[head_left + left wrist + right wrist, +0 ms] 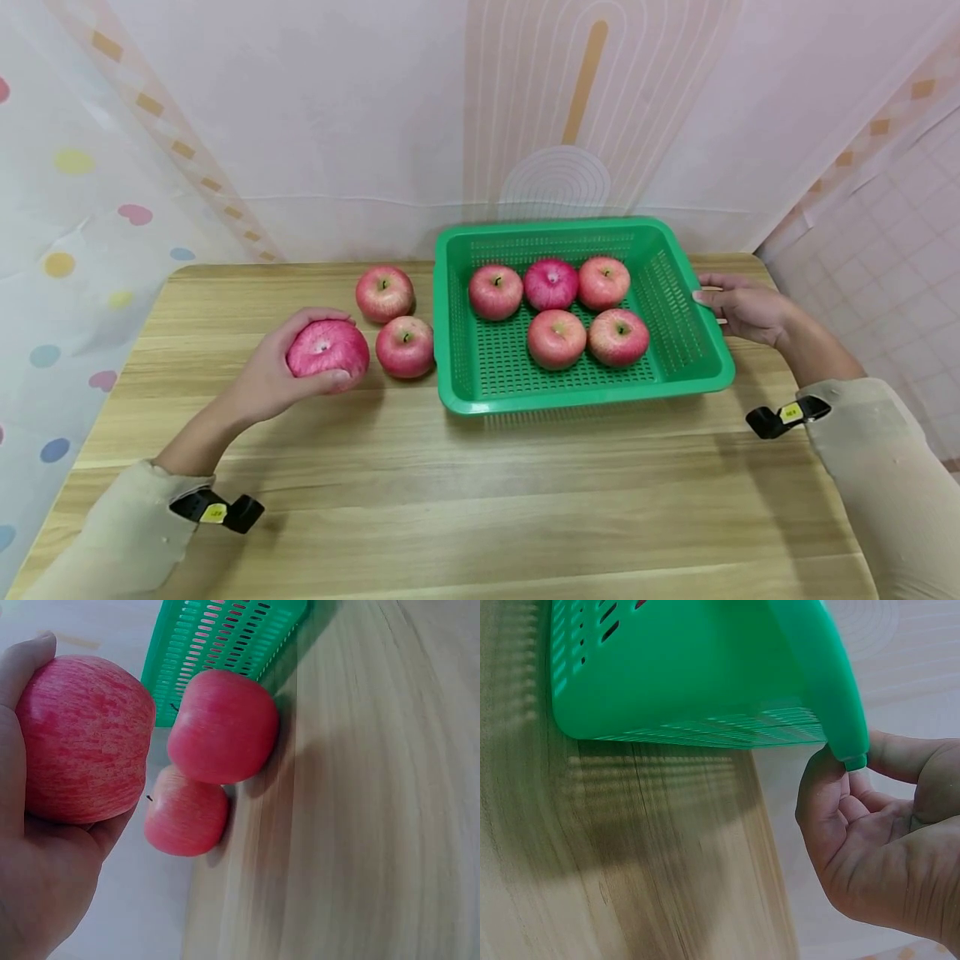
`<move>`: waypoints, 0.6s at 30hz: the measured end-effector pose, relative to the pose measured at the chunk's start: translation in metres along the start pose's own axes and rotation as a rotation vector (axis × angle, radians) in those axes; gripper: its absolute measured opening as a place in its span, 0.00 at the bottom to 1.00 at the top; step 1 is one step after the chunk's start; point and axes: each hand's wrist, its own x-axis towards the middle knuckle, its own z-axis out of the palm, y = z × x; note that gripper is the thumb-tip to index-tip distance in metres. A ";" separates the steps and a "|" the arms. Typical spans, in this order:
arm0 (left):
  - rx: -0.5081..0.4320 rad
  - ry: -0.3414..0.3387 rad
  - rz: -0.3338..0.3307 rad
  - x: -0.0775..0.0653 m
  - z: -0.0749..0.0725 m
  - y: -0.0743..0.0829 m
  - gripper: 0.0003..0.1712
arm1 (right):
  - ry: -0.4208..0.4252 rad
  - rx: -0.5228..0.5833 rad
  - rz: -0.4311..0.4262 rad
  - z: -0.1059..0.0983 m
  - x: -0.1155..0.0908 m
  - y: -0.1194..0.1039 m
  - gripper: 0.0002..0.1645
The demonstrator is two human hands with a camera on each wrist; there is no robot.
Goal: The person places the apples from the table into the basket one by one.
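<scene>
My left hand grips a red apple above the left part of the table, thumb on the near side and fingers round the far side. In the left wrist view the held apple fills the palm. Two more apples, one at the back and one nearer, stand on the table between this hand and a green plastic basket. Several apples, among them a darker red one, lie on the basket's floor. My right hand pinches the basket's right rim, thumb on top, fingers curled below.
The wooden table ends at the back against a patterned cloth backdrop. Another patterned cloth hangs at the left. Each sleeve carries a black wrist strap with a small camera.
</scene>
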 end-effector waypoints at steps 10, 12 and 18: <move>-0.009 -0.056 0.004 0.013 -0.009 0.016 0.37 | 0.002 -0.004 0.005 -0.001 0.000 0.000 0.13; -0.008 -0.069 0.013 0.017 -0.012 0.020 0.38 | 0.002 -0.002 0.002 -0.001 0.000 0.000 0.13; -0.023 -0.120 0.012 0.026 -0.017 0.027 0.38 | -0.006 0.013 -0.003 -0.001 0.000 0.001 0.13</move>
